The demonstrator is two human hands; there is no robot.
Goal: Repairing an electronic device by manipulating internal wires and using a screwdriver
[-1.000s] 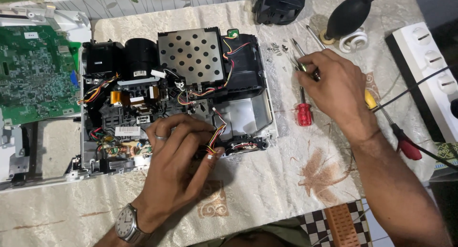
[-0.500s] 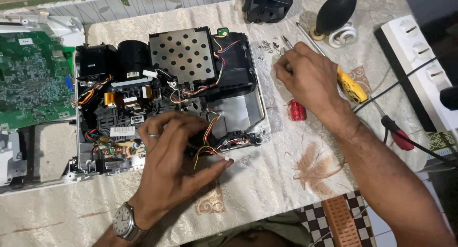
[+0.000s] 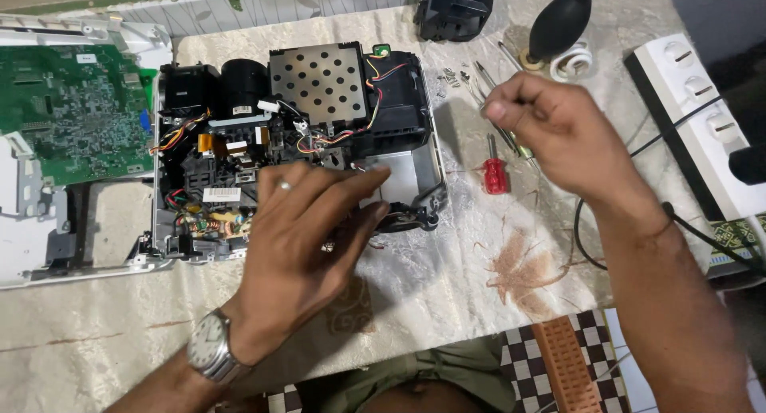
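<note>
An opened black electronic device (image 3: 319,86) with a perforated metal plate, coloured wires and small boards lies on the table in the head view. My left hand (image 3: 307,237), with a ring and a wristwatch, lies across its lower right part, fingers stretched over the grey plate and thumb near the front edge. My right hand (image 3: 558,134) hovers to the right of the device, fingertips pinched on a thin screwdriver (image 3: 488,82) whose handle is hidden under the palm. A small red-handled screwdriver (image 3: 495,173) lies on the cloth just below that hand.
A green circuit board (image 3: 72,110) and a white housing cover (image 3: 48,253) lie at the left. At the back are a black block (image 3: 455,6), a black air blower (image 3: 558,22) and loose screws (image 3: 451,76). A white power strip (image 3: 702,118) and a black cable (image 3: 586,237) are at the right.
My left hand has left the wire bundle and now lies flatter across the device's lower right. My right hand has risen off the table tools with a screwdriver pinched in it.
</note>
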